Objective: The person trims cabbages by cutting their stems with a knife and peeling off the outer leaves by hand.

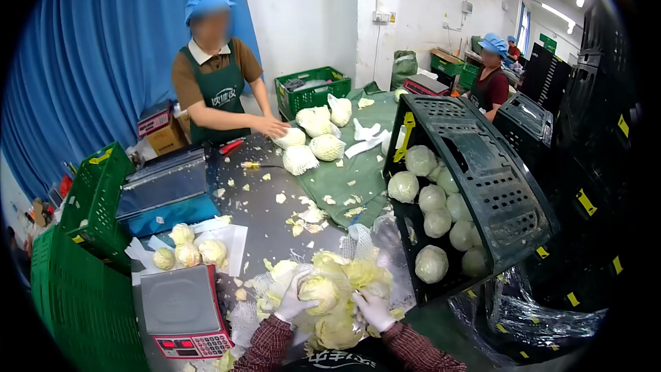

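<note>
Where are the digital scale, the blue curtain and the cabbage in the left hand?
Digital scale (180,300): head view, grey weighing plate.
Blue curtain (124,41): head view, folds of cloth.
Held cabbage (321,293): head view, pale outer leaves.

Dark crate (492,182) of hard plastic with a slight sheen, matt green cloth (358,186), glossy clear plastic wrap (544,320).

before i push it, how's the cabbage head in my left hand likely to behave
The cabbage head looks round, so it would probably roll if released and pushed, though the leaves heaped beside it might stop it. Its leaves look closely wrapped, suggesting a fairly firm feel.
</note>
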### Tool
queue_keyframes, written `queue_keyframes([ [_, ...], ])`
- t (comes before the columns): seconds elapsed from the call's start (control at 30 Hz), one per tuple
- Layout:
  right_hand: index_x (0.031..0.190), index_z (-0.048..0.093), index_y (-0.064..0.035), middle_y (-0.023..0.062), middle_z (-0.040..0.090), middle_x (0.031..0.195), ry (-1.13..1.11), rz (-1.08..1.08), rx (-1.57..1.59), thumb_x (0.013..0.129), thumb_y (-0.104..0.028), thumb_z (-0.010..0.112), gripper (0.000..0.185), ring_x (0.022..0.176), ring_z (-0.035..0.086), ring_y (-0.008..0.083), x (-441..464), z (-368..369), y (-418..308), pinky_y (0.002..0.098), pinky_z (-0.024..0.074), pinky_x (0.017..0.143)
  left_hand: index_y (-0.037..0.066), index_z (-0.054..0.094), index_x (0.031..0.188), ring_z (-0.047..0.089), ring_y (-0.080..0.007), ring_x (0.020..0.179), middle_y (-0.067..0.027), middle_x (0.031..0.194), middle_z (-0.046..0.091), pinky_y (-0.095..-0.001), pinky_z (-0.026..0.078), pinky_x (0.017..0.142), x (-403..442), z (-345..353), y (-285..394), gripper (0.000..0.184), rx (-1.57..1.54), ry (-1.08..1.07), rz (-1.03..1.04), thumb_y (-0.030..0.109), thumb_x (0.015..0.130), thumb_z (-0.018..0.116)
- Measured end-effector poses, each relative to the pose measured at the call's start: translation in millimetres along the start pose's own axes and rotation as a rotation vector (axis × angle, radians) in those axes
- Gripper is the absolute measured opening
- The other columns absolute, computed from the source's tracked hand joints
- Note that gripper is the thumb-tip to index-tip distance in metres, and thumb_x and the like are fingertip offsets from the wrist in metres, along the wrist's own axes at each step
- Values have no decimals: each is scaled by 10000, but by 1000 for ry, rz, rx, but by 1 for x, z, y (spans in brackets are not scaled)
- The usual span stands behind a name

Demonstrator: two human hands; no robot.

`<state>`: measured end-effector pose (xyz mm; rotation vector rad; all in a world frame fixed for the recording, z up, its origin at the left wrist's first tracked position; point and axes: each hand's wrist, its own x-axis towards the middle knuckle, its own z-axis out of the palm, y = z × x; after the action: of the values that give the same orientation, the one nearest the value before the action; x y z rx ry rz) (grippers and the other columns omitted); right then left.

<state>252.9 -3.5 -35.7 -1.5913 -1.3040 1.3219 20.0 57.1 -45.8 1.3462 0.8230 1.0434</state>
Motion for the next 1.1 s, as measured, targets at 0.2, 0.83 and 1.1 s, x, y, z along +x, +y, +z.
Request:
queue_keyframes([
  [0.2,1155,570,-51,218,653,786,110,-46,-633,933,-323,510,355,699,643,370,-3,20,20,419,507,641,11,326,1375,392,-299,1282,-188,1328,444,-372,331,1069,-23,16,-14,913,466,-39,-87,252,652,828],
  [0.83,880,602,-97,110,626,704,66,-356,-663,892,-296,585,199,602,618,297,-21,46,6,387,487,519,-101,356,1282,439,-394,1178,-279,1249,427,-409,395,1001,-35,40,-9,988,811,355,-134,345,557,858],
  [1.1,839,569,-34,129,558,599,574,-605,-645,942,-255,518,249,526,574,318,27,28,11,388,448,468,-59,362,1306,444,-401,1186,-264,1258,444,-417,387,1011,-48,42,-11,953,776,379,-108,338,588,846],
])
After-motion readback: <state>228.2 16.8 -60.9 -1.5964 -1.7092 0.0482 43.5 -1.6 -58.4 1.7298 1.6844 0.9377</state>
